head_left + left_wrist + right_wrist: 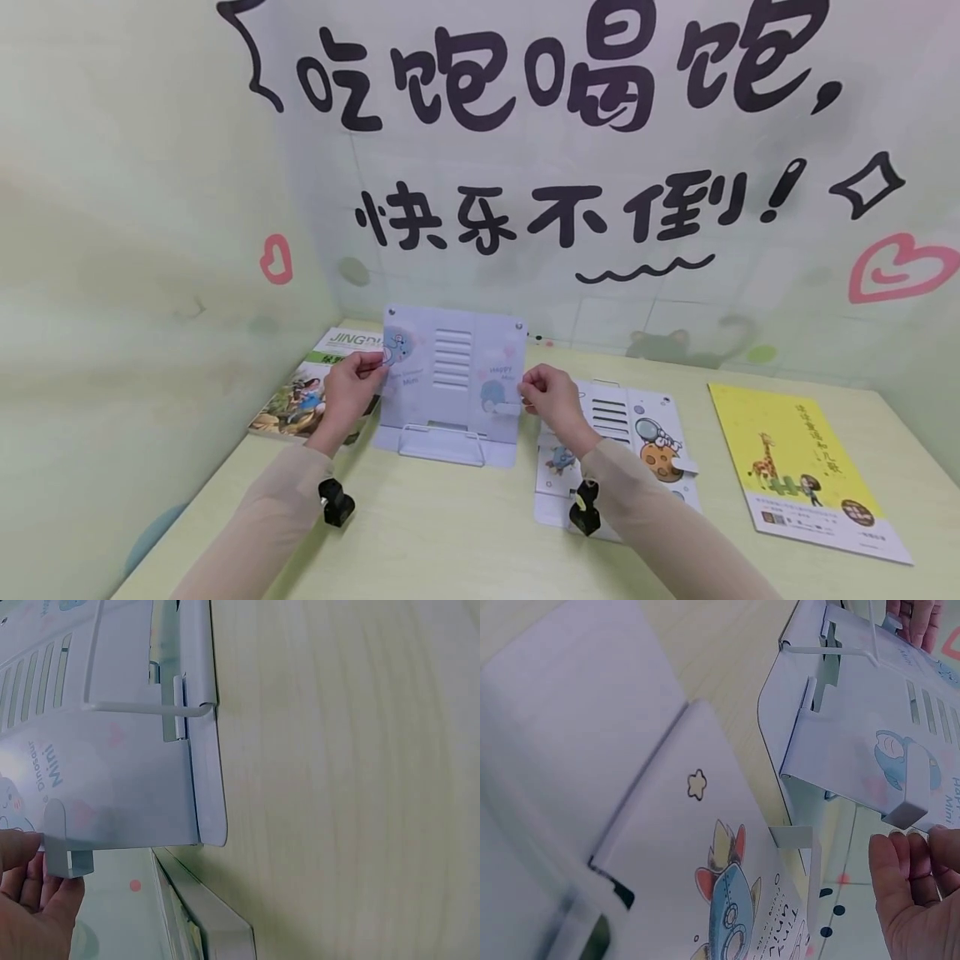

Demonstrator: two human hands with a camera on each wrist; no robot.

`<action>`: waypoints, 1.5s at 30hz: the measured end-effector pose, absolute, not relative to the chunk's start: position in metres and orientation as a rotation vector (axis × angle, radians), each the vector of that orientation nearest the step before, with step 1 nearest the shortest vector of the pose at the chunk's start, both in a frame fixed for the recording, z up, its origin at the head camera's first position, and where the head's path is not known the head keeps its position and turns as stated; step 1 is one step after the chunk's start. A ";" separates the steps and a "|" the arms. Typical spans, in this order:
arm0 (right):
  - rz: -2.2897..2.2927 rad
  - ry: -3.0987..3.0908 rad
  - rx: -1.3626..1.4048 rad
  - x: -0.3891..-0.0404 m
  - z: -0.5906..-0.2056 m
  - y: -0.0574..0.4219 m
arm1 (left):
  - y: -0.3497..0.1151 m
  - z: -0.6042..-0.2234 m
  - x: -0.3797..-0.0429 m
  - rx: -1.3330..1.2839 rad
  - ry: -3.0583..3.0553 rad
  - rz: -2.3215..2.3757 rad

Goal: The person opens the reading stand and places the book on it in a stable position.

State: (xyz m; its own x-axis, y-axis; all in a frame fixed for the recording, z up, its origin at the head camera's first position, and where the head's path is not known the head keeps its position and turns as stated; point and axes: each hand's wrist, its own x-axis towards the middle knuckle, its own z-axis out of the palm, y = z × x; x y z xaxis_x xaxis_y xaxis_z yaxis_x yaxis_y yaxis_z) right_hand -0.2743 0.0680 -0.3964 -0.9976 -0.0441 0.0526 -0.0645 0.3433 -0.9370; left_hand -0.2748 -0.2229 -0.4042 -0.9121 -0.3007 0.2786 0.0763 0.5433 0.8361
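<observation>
A pale lilac metal book stand with slots, dinosaur prints and "Mini" lettering stands upright on the table. A wire support folds out at its foot. My left hand pinches the stand's left edge, next to a small side clip. On the opposite edge my right hand holds with thumb and fingertips, close to the other clip. Below my right forearm lies a second book stand, white with rocket and astronaut prints, partly hidden by that arm.
A thick illustrated book lies at the left, partly behind my left hand. At the right is a yellow book with a giraffe on its cover. A printed wall cloth hangs behind the pale wooden table.
</observation>
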 end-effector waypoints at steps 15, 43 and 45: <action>1.852 -2.558 0.035 -0.271 -0.397 0.066 | -0.231 -0.403 -0.272 0.118 -2.459 -1.344; 2.529 -2.229 0.336 -0.182 -0.415 -0.078 | -0.343 -0.415 -0.244 0.218 -2.839 -0.833; 2.505 -2.250 0.338 -0.181 -0.419 -0.088 | -0.345 -0.417 -0.245 0.225 -2.857 -0.822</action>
